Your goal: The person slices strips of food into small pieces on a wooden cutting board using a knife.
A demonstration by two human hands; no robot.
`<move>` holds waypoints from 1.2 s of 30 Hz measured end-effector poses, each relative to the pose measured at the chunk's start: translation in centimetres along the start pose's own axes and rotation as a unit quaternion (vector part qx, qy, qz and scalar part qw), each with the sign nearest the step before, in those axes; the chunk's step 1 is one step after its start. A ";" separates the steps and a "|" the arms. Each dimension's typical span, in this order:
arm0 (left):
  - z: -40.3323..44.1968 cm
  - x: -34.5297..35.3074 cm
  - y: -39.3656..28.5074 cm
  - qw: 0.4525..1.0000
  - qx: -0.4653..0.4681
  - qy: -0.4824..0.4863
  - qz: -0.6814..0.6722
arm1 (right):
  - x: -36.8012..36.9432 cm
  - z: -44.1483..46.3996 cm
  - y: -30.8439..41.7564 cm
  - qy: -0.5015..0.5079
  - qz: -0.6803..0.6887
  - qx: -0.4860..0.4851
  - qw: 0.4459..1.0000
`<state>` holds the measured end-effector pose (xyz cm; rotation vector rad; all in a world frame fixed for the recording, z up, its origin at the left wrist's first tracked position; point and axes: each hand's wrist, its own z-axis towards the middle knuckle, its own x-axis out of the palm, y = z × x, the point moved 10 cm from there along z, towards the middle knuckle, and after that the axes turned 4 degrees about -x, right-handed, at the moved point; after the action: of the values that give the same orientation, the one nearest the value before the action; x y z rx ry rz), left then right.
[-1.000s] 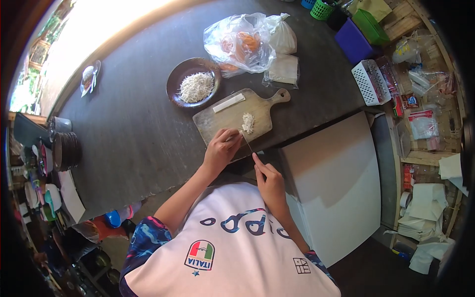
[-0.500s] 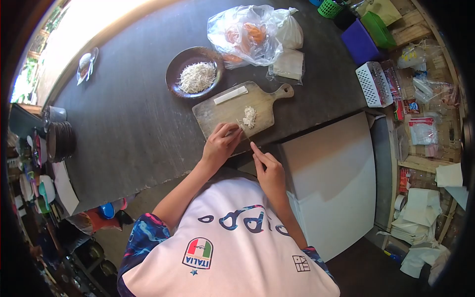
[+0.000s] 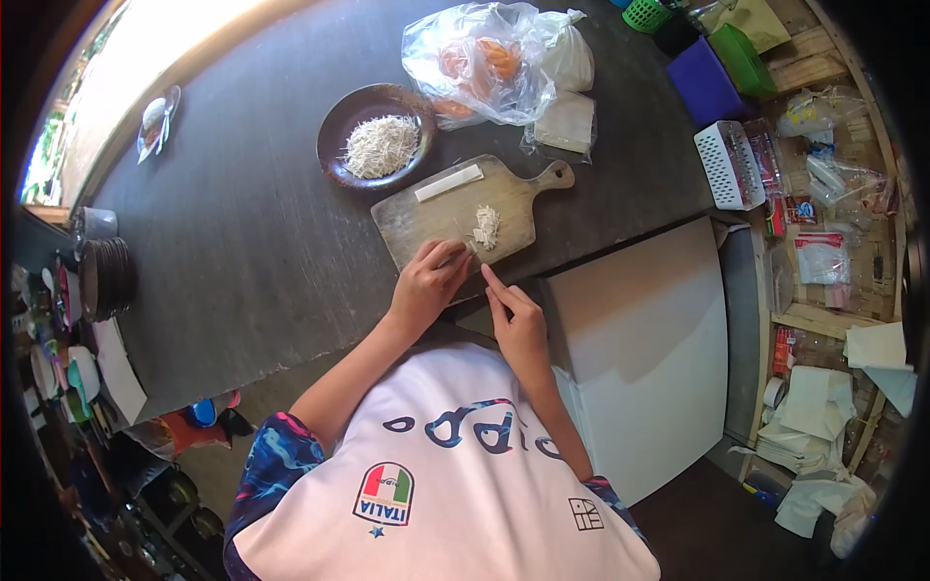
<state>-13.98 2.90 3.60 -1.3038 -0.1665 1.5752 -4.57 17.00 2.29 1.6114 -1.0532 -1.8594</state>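
A wooden cutting board (image 3: 402,228) with a handle lies near the table's front edge. On it are a white rectangular strip (image 3: 449,184) and a small heap of thin pale shreds (image 3: 486,226). My left hand (image 3: 426,283) is closed at the board's near edge, fingertips pinching a pale piece that they mostly hide. Just right of it, my right hand (image 3: 518,321) is closed with its index finger stretched forward along a thin knife, seen nearly edge-on. Beyond the board, a brown bowl (image 3: 334,131) holds a pile of similar white shreds (image 3: 382,147).
A clear plastic bag (image 3: 436,48) with orange items and a wrapped pale block (image 3: 565,124) lie behind the board. A white cabinet top (image 3: 649,339) adjoins on the right, below a white basket (image 3: 728,165). Stacked dark plates (image 3: 107,281) stand far left.
My right hand has shifted slightly up and left, its index fingertip nearer my left fingers. My left hand stays at the board's edge. The whole view has shifted slightly.
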 end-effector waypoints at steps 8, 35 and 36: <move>0.0 -0.1 -0.2 1.000 -0.002 0.001 0.021 | -2.1 -2.7 0.6 0.017 -0.026 0.019 0.999; 0.0 -0.6 -0.5 1.000 -0.006 0.018 0.018 | -1.1 -1.9 1.0 0.000 -0.043 0.019 0.999; 0.1 -0.5 -0.6 1.000 -0.007 0.018 0.018 | -1.3 -2.0 1.1 -0.004 -0.038 0.020 0.999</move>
<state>-13.80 2.83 4.34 -1.3530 -0.1331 1.5812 -2.46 16.86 3.90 1.6903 -1.0525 -1.9066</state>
